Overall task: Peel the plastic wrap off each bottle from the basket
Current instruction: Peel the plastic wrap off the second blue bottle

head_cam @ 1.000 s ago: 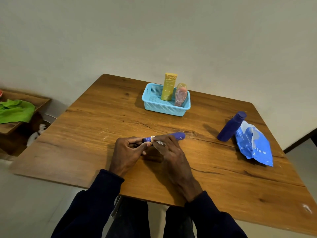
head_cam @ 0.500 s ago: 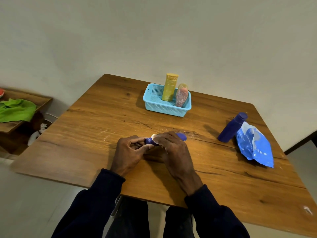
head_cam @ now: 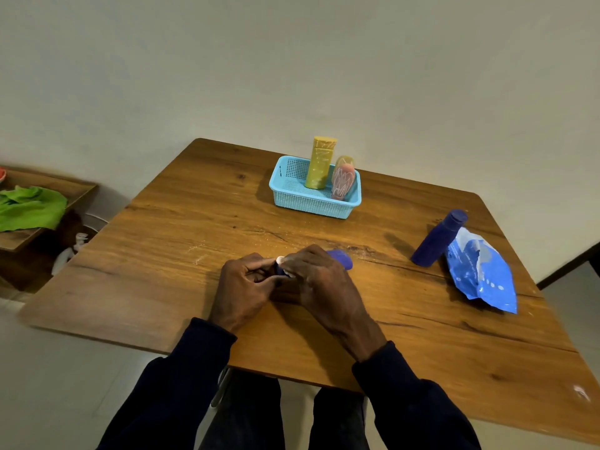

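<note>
Head view: blue cylindrical bottle [head_cam: 341, 258], perforated plastic basket [head_cam: 311, 204], woodgrain table [head_cam: 194, 254]

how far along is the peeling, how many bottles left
Done, it seems: one dark blue bottle stands bare on the table, with crumpled blue plastic wrap beside it. In hand: the left hand and right hand grip a small blue bottle lying on its side. Left: the yellow bottle and pink bottle in the basket, which look wrapped.
</note>
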